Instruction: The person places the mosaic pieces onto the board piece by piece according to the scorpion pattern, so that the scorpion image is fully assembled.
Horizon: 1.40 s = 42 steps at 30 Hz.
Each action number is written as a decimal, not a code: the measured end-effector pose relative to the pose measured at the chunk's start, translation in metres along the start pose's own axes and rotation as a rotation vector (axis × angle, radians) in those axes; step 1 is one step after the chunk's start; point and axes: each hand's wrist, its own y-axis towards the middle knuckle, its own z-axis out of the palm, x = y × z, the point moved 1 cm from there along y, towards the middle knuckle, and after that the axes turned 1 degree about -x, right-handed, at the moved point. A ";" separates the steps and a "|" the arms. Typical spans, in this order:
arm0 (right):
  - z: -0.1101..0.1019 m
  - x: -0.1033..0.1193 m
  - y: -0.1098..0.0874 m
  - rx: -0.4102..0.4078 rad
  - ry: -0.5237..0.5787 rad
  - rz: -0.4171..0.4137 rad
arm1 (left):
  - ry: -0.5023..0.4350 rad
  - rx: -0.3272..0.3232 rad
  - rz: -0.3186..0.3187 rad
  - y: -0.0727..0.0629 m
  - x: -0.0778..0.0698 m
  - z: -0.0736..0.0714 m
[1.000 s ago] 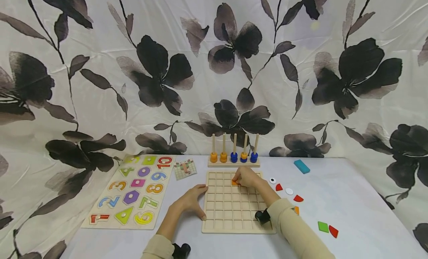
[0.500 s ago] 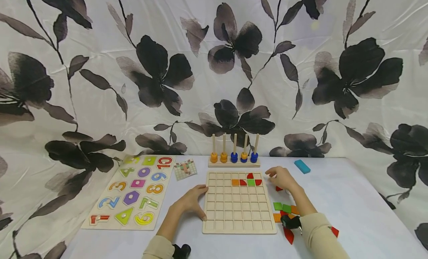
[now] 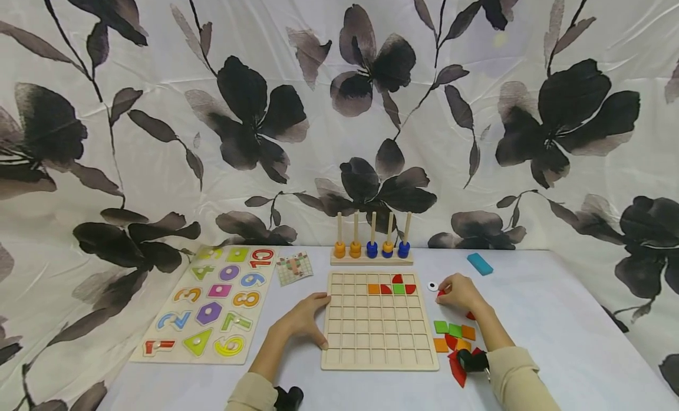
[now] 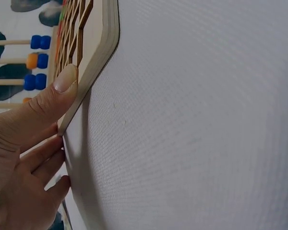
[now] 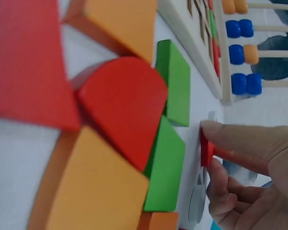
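My right hand [image 3: 462, 293] pinches a red quarter-circle tile [image 5: 206, 152] between thumb and fingers, low over the table to the right of the board. A wooden grid board [image 3: 373, 328] lies flat in the middle in the head view. In its upper right cells sit an orange square tile [image 3: 373, 289], a green square tile [image 3: 398, 289] and several red quarter-circle tiles [image 3: 397, 279]. My left hand [image 3: 299, 321] rests spread against the board's left edge. In the left wrist view its thumb [image 4: 62, 91] presses on the rim, the fingers lying straight beside it.
Loose green, orange and red tiles [image 3: 455, 330] lie right of the board, near a white eye disc [image 3: 432, 286]. Behind stands a peg abacus [image 3: 371, 260]. A number puzzle [image 3: 207, 311], a pattern card [image 3: 294, 268] and a blue block [image 3: 480, 264] lie around.
My right hand has left the orange square in the board and moved right to the table, where it now pinches a red quarter-circle tile. My left hand has stayed at the board.
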 end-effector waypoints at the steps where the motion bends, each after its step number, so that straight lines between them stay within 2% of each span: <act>1: 0.001 0.000 0.001 -0.002 0.011 0.013 | 0.001 0.000 0.002 0.000 0.000 0.000; 7: 0.001 0.000 0.002 0.023 0.073 0.098 | -0.014 0.003 -0.006 -0.001 -0.003 0.001; 13: -0.001 -0.001 -0.001 0.007 0.105 0.055 | -0.026 0.002 -0.010 -0.001 -0.003 0.001; 17: -0.001 0.001 0.001 -0.011 0.195 -0.020 | -0.025 0.005 -0.012 0.000 -0.001 0.001; 21: -0.001 0.013 0.006 -0.009 0.310 -0.174 | -0.021 0.004 -0.013 0.000 0.000 0.001; 24: 0.001 0.025 0.011 -0.006 0.357 -0.264 | -0.025 0.004 -0.015 0.001 0.000 0.001; 31: 0.013 0.051 0.021 0.042 0.501 -0.366 | -0.018 0.007 0.001 0.001 0.000 0.001; 36: 0.025 0.067 0.025 0.071 0.585 -0.362 | -0.018 0.010 -0.007 0.001 -0.001 0.000; 42: 0.043 0.084 0.032 0.039 0.669 -0.296 | -0.029 0.009 -0.019 0.001 0.000 0.000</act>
